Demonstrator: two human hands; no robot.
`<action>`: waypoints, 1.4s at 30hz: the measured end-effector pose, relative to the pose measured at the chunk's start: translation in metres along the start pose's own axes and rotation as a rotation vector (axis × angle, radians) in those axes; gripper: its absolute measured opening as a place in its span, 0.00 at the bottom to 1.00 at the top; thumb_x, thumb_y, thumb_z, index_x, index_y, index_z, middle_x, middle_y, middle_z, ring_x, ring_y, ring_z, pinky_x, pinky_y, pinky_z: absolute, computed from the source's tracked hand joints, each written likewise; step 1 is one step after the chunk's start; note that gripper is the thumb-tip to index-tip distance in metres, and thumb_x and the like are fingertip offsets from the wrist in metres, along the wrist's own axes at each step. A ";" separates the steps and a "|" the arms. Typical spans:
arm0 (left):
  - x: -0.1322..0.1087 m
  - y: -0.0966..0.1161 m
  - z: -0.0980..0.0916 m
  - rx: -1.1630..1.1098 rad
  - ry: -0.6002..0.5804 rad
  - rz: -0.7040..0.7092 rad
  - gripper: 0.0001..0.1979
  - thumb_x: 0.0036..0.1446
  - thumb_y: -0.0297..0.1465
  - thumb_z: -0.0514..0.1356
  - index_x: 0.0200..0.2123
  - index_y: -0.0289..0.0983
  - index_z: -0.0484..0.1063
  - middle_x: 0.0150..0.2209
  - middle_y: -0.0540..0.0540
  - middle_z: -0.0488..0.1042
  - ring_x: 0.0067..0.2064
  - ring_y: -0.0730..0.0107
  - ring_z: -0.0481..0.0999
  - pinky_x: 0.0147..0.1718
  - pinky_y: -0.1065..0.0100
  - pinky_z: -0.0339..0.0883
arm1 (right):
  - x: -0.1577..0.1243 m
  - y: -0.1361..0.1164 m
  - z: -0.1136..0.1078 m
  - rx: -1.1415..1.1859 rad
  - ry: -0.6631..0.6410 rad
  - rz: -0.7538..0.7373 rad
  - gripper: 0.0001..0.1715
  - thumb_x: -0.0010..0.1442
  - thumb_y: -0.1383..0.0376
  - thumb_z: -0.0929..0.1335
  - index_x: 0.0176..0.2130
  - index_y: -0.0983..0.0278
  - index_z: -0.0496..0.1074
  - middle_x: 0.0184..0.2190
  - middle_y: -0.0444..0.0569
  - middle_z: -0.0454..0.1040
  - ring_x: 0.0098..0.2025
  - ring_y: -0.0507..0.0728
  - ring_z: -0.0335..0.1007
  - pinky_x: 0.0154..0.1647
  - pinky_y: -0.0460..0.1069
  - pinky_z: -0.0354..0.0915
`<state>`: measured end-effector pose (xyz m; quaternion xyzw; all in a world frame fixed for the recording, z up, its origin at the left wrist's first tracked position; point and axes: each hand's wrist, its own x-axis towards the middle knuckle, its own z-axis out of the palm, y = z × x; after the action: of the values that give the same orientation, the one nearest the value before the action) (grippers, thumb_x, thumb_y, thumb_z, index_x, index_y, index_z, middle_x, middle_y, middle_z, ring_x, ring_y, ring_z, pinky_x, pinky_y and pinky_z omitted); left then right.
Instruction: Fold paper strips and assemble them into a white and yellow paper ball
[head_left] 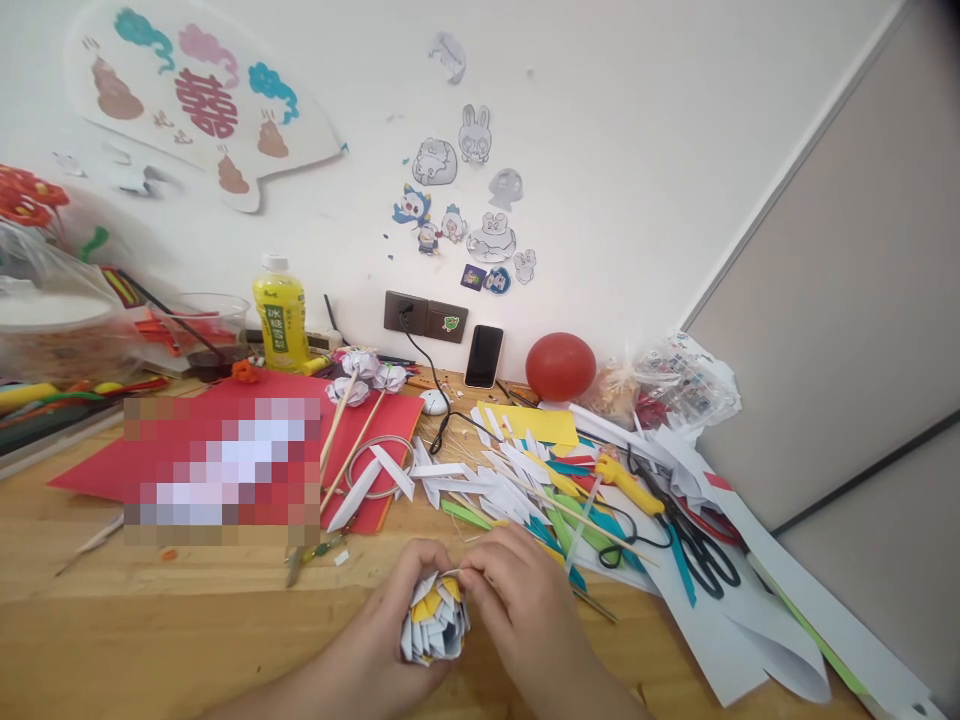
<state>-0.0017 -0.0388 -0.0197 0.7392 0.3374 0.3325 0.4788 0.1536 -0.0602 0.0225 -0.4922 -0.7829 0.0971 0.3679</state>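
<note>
Wrapped round a folded-paper piece [435,625], white with some yellow, is my left hand [394,620]. The piece is built of many overlapping folded paper units. On its upper right edge, the thumb and fingers of my right hand [517,600] pinch a small white bit of paper; its exact shape is partly hidden by the fingers. Both hands are close together above the front of the wooden table [225,640]. Just beyond them lies a pile of folded paper strips [495,490] in white, green, blue and yellow.
At right are a yellow glue gun [630,485], black scissors [701,550] and white paper sheets [712,640]. Behind stand a red balloon [560,367] and a phone [484,357]. Red paper [367,510], paper flowers on sticks [360,372] and a yellow bottle [281,315] are at left.
</note>
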 end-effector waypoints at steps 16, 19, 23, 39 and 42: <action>-0.001 0.016 -0.005 -0.094 -0.145 -0.050 0.20 0.40 0.18 0.53 0.37 0.42 0.55 0.27 0.57 0.57 0.27 0.77 0.60 0.26 0.76 0.56 | 0.005 0.003 -0.008 0.963 -0.246 0.622 0.12 0.47 0.59 0.70 0.26 0.66 0.68 0.24 0.43 0.67 0.28 0.50 0.63 0.31 0.44 0.60; -0.002 0.016 -0.005 -0.122 -0.143 -0.062 0.20 0.41 0.19 0.53 0.37 0.43 0.54 0.28 0.57 0.57 0.28 0.77 0.60 0.26 0.76 0.56 | 0.004 0.003 -0.006 0.852 -0.175 0.574 0.10 0.46 0.61 0.70 0.26 0.66 0.69 0.24 0.43 0.67 0.28 0.50 0.63 0.30 0.44 0.61; -0.002 0.014 -0.004 -0.175 -0.118 -0.075 0.18 0.42 0.20 0.53 0.36 0.43 0.53 0.28 0.57 0.58 0.28 0.76 0.60 0.26 0.76 0.57 | 0.002 0.003 -0.003 0.412 0.045 0.237 0.02 0.49 0.67 0.69 0.26 0.64 0.71 0.27 0.45 0.68 0.32 0.53 0.64 0.35 0.48 0.61; -0.001 0.016 -0.005 -0.045 -0.083 -0.059 0.19 0.42 0.19 0.53 0.38 0.43 0.53 0.29 0.56 0.62 0.29 0.75 0.61 0.27 0.76 0.58 | -0.001 0.003 -0.001 0.167 0.103 0.070 0.06 0.50 0.72 0.68 0.25 0.63 0.68 0.25 0.43 0.68 0.31 0.52 0.64 0.32 0.47 0.60; -0.002 0.016 -0.005 -0.037 -0.071 -0.051 0.19 0.42 0.19 0.52 0.37 0.42 0.54 0.28 0.56 0.61 0.28 0.75 0.62 0.27 0.75 0.58 | -0.001 0.002 -0.002 0.140 0.072 0.028 0.05 0.53 0.70 0.67 0.26 0.63 0.69 0.26 0.44 0.69 0.31 0.53 0.64 0.31 0.47 0.60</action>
<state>-0.0039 -0.0431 -0.0039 0.7325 0.3330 0.3000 0.5125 0.1569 -0.0605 0.0226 -0.4795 -0.7535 0.1392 0.4278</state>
